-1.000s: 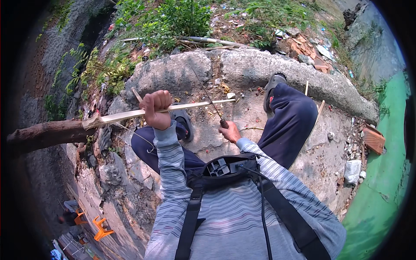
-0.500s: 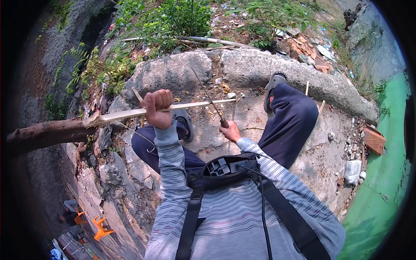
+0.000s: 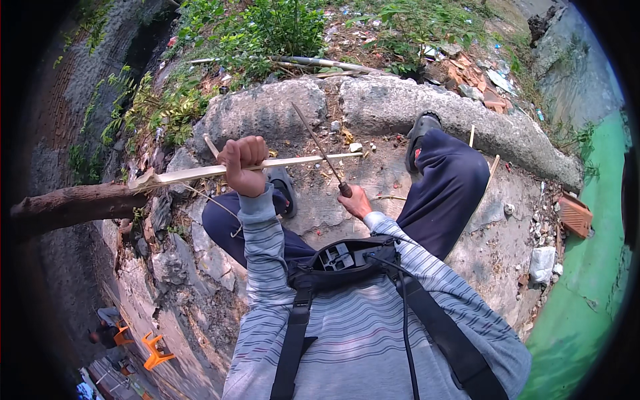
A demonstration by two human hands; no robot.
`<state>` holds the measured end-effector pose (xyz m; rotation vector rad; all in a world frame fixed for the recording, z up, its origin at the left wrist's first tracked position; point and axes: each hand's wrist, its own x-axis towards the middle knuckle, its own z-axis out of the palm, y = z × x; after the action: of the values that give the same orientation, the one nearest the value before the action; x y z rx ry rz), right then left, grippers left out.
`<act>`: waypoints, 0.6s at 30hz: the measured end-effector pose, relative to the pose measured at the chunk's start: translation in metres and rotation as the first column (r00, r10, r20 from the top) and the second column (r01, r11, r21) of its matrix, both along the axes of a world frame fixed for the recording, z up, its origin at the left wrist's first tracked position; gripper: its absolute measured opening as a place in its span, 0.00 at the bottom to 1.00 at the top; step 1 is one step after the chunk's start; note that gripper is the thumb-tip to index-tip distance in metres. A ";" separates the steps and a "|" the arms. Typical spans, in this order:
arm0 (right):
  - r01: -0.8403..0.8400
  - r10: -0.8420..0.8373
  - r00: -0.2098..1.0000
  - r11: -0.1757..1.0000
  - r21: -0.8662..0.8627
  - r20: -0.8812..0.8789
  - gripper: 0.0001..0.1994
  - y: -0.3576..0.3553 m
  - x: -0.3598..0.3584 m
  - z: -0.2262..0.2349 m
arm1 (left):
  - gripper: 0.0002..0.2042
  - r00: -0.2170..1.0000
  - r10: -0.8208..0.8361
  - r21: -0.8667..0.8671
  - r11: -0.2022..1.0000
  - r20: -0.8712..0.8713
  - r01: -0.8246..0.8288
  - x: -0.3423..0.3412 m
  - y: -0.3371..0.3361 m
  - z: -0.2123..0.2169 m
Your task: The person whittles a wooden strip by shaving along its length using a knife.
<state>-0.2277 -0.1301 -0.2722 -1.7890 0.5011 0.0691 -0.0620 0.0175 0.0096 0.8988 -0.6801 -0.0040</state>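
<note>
My left hand (image 3: 245,167) is wrapped round a pale, peeled wooden stick (image 3: 190,175), which lies almost level and tapers towards the right. The stick's thicker left end meets a thick brown branch (image 3: 80,209) in the picture; whether the two are joined I cannot tell. In my right hand (image 3: 358,202) is the dark handle of a knife (image 3: 317,141). Its long, narrow blade slants up and to the left, passing across the picture near the stick's thin right end. Contact between blade and stick cannot be made out.
A rough concrete kerb (image 3: 393,100) curves ahead of my feet, with green plants (image 3: 287,30) and litter beyond. Thin pale sticks (image 3: 493,167) lie by my right knee. An orange brick piece (image 3: 575,215) and a white lump (image 3: 542,265) sit at the right, near green ground.
The knife blade has tilted very slightly to the left. My left hand, still gripping the stick, has shifted a touch to the right.
</note>
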 end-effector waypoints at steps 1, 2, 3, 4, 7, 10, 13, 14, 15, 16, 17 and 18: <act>0.000 -0.001 0.999 1.000 -0.031 -0.036 0.12 0.000 0.000 -0.001 | 0.27 1.000 0.004 -0.019 1.000 -0.013 -0.004 0.000 0.001 -0.001; -0.002 -0.003 0.997 0.998 -0.061 -0.071 0.12 -0.001 0.000 -0.002 | 0.27 1.000 0.008 -0.037 0.999 -0.025 -0.009 0.000 0.003 -0.002; 0.003 -0.007 0.997 0.998 -0.062 -0.071 0.12 -0.004 -0.002 -0.009 | 0.27 1.000 0.004 -0.039 0.999 -0.025 -0.005 0.001 0.002 -0.002; 0.017 -0.030 0.991 0.995 -0.099 -0.132 0.13 -0.009 -0.005 -0.017 | 0.27 1.000 0.004 -0.037 0.999 -0.022 -0.004 0.001 0.002 -0.002; 0.057 -0.078 0.961 0.995 -0.084 -0.267 0.13 -0.019 -0.011 -0.032 | 0.26 1.000 0.003 -0.043 0.999 -0.014 -0.003 0.002 0.002 -0.004; 0.127 -0.104 0.932 0.991 0.045 -0.347 0.13 -0.017 -0.012 -0.030 | 0.26 1.000 0.006 -0.052 0.999 -0.004 -0.007 0.001 0.002 -0.007; 0.151 -0.114 0.933 0.985 0.084 -0.342 0.11 -0.014 -0.010 -0.032 | 0.25 1.000 0.003 -0.069 0.998 -0.017 -0.005 0.002 -0.002 -0.007; 0.139 -0.106 0.957 0.985 0.106 -0.270 0.10 -0.014 -0.007 -0.035 | 0.25 0.999 0.001 -0.081 0.997 -0.033 -0.004 0.002 -0.005 -0.007; 0.127 -0.101 0.975 0.984 0.127 -0.196 0.09 -0.013 -0.005 -0.038 | 0.25 0.999 -0.003 -0.083 0.997 -0.033 0.000 0.002 -0.008 -0.006; 0.115 -0.088 0.977 0.984 0.132 -0.195 0.09 -0.008 -0.002 -0.025 | 0.25 1.000 0.003 -0.069 0.998 -0.019 -0.004 0.003 -0.004 -0.006; 0.090 -0.054 0.985 0.971 0.220 -0.166 0.09 -0.003 -0.001 -0.011 | 0.25 1.000 0.008 -0.054 0.998 -0.006 -0.008 0.003 0.000 -0.006; 0.073 -0.034 0.990 0.951 0.300 -0.135 0.09 -0.003 -0.002 -0.004 | 0.25 1.000 0.007 -0.055 0.998 -0.006 -0.008 0.003 0.000 -0.006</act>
<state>-0.2296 -0.1333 -0.2766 -1.4733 0.5976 0.2143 -0.0593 0.0174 0.0034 0.8484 -0.6687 0.0186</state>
